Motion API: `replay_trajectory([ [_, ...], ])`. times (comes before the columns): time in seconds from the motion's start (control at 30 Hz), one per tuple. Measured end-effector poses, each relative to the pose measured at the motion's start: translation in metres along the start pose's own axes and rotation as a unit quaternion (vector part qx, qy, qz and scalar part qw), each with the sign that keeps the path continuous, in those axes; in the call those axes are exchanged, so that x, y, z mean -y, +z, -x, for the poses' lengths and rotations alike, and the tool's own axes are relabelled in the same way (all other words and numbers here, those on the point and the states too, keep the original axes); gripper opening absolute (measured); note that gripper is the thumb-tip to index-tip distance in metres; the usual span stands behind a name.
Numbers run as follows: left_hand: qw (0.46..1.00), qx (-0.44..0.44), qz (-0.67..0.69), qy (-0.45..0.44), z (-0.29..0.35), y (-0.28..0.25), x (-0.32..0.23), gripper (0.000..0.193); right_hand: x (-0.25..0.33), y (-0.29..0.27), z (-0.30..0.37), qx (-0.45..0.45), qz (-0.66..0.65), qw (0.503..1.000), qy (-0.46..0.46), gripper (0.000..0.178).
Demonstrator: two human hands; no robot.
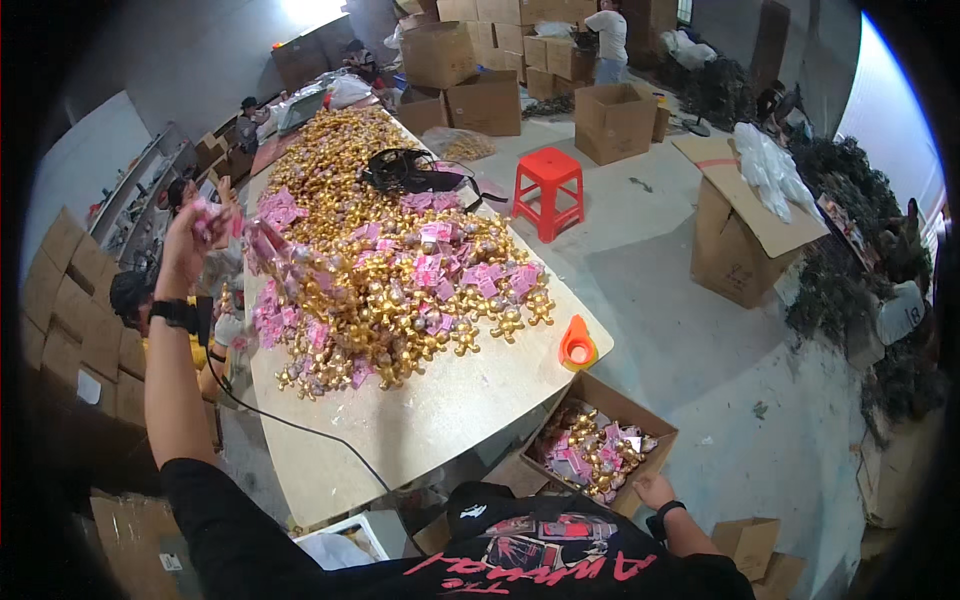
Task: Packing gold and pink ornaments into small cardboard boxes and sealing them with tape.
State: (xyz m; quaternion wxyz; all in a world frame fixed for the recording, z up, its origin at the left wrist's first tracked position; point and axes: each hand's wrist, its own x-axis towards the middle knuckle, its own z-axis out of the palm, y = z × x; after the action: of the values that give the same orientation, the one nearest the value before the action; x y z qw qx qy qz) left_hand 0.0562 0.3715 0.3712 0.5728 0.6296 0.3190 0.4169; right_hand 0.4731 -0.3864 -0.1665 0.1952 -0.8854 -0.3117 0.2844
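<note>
My left hand (184,246) is raised over the left edge of the long table (450,400), its fingers closed round a pink packet (209,222). Beside it, blurred clear plastic with pink and gold pieces (285,255) stretches toward the heap; whether it joins the packet I cannot tell. A large heap of shiny gold bear-like figures (345,180), mixed with pink cards (485,278), covers much of the tabletop. At the lower right, my right hand (655,491) grips the rim of an open cardboard box (625,408) that holds more gold figures and pink cards.
An orange tape dispenser (577,345) sits on the table's near right corner. A black bag (410,172) lies on the heap. Beyond stand a red stool (548,192) and cartons (735,235). Several people work nearby, one (140,300) close at left. A black cable (300,422) crosses the table.
</note>
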Motion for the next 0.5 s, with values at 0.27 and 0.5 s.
replay_trajectory([
  [0.27,0.995,0.055,0.012,0.08,0.027,0.097,-0.111,0.024,0.01,-0.022,-0.001,0.063,-0.075,0.995,0.033,0.026],
  [0.5,0.98,0.154,0.041,0.121,0.04,0.126,-0.151,0.026,0.003,-0.019,-0.019,0.08,-0.018,0.996,0.034,0.035],
])
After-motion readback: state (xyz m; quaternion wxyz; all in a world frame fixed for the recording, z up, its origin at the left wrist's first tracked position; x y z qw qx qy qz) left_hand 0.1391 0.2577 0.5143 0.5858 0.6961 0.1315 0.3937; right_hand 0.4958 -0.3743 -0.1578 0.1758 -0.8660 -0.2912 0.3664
